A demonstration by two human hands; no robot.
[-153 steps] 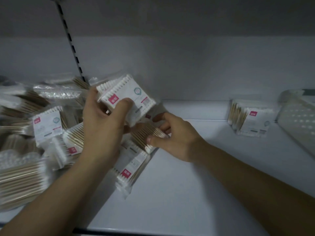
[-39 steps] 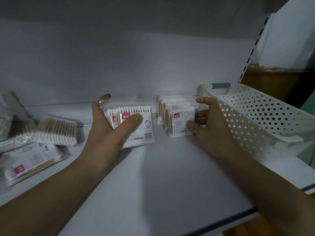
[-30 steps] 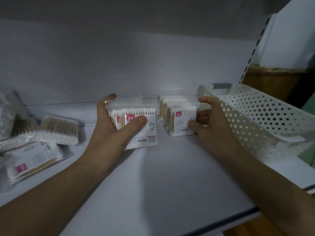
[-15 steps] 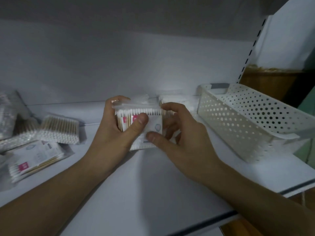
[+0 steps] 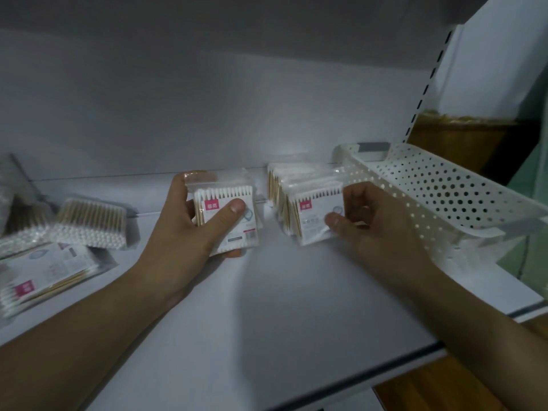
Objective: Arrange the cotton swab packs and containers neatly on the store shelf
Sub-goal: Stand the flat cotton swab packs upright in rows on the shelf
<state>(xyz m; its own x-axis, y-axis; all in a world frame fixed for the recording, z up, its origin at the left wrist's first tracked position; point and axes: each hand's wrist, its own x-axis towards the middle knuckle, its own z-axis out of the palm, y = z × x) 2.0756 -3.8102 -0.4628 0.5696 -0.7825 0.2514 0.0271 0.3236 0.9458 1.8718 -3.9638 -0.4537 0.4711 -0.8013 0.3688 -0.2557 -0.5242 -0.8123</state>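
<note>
Gripping a stack (image 5: pixel 241 232) of swab packs upright in the left hand (image 5: pixel 184 229), low over the shelf (image 5: pixel 267 307) – thumb curled across the front, fingers behind. Pinching the front pack (image 5: pixel 311 221) of a standing row (image 5: pixel 277 185) with the right hand (image 5: pixel 376 232), just beside the white basket (image 5: pixel 444 197). Pink tags with white characters on both fronts – too blurred to read. Loose packs (image 5: pixel 92 223) lying far left
</note>
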